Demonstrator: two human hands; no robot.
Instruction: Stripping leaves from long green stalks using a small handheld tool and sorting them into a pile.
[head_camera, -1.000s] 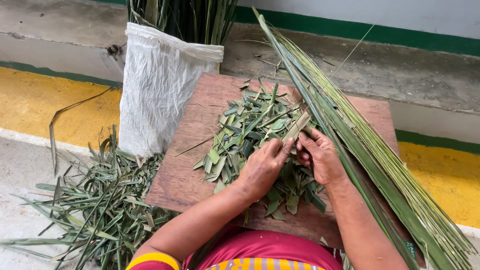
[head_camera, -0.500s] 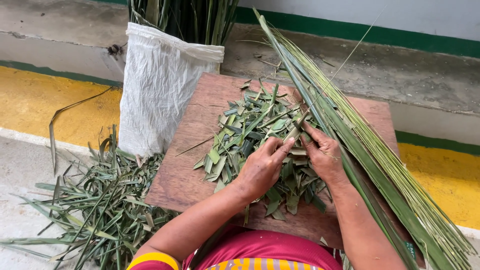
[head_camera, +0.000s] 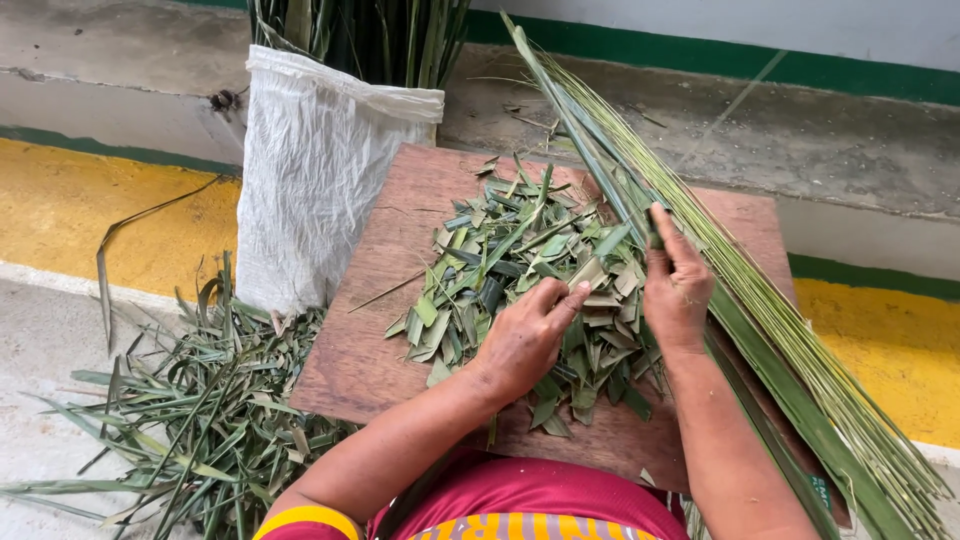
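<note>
A heap of cut green leaf pieces (head_camera: 510, 260) lies on a brown wooden board (head_camera: 390, 300). My left hand (head_camera: 525, 335) rests on the heap, fingers loosely curled over a few pieces. My right hand (head_camera: 675, 285) lies flat at the heap's right edge, its fingertips touching a long bundle of green leaf ribs (head_camera: 760, 300) that runs diagonally across the board's right side. Neither hand clearly grips anything.
A white woven sack (head_camera: 320, 170) holding tall green leaves stands at the board's far left corner. Loose long leaves (head_camera: 190, 430) are strewn on the floor at the left. A yellow painted strip (head_camera: 90, 200) and a concrete ledge lie beyond.
My right hand has moved up and to the right, off the leaf pieces and onto the long bundle. My left hand has stayed on the heap.
</note>
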